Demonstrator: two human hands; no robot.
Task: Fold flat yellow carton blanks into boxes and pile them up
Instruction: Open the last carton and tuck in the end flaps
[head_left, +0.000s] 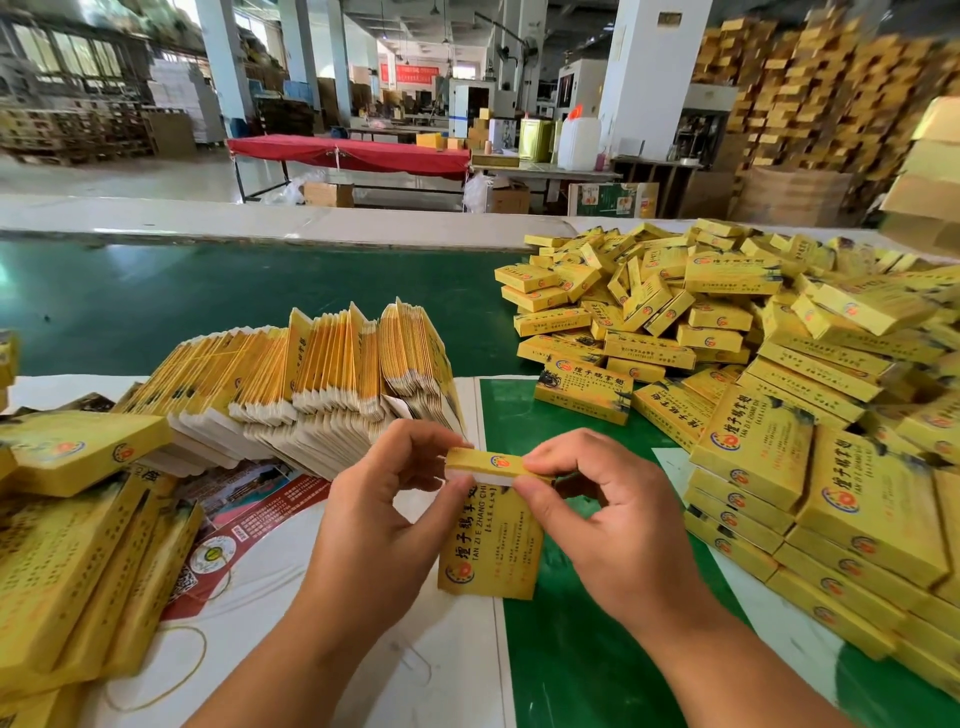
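Note:
Both of my hands hold one yellow carton (488, 540) upright over the table's near edge. My left hand (384, 525) pinches its top left corner between thumb and fingers. My right hand (597, 514) pinches the top end flap from the right, with the thumb under it and the fingertips on top. The flap is bent over, showing a white strip beneath. A fanned stack of flat yellow blanks (311, 384) stands just beyond my left hand. A big heap of folded yellow boxes (727, 338) covers the table to the right.
More yellow boxes (67, 545) lie at the left on printed paper sheets (249, 519). A green belt (208, 301) runs across behind the blanks. A rubber band (161, 670) lies near my left forearm. Tall stacks of cartons (810, 93) rise at the far right.

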